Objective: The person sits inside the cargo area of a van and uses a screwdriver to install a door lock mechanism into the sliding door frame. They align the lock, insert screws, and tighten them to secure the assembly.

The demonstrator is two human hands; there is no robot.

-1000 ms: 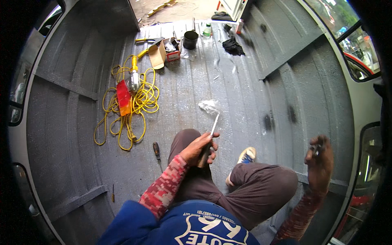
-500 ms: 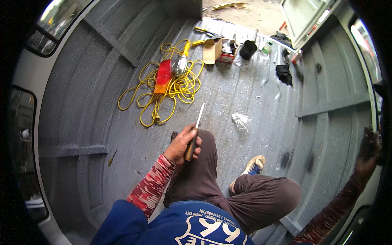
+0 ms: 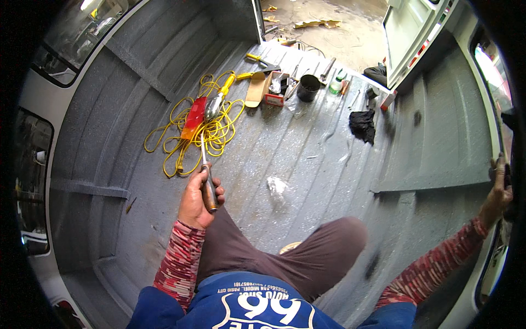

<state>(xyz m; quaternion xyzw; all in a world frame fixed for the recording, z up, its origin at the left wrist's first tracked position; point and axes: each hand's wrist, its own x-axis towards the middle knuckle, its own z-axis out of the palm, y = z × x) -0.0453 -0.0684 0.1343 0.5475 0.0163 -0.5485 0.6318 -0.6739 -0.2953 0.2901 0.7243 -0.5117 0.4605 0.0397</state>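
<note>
My left hand (image 3: 193,198) is closed around the brown handle of a screwdriver (image 3: 209,192). Its bare metal shaft points away from me, the tip overlapping the near edge of a coiled yellow cord (image 3: 227,137). A red and orange lamp lens (image 3: 194,116) lies on that coil beside a yellow-handled work lamp (image 3: 214,106). Far to the right, my right hand (image 3: 496,191) grips the edge of the window frame (image 3: 501,145), arm stretched out. Some of its fingers are hidden past the edge.
I sit on the ridged grey floor (image 3: 246,164) of a vehicle. Ahead stand an opened box (image 3: 274,98), a black cup (image 3: 308,90) and a green bottle (image 3: 336,81). A black cloth (image 3: 362,126) and crumpled clear plastic (image 3: 278,187) lie nearer. Beyond is an open white door (image 3: 408,35).
My view has turned rightward, and things on the floor appear further left. The right hand stays at the window frame, more of its arm now showing. The left hand still holds the screwdriver.
</note>
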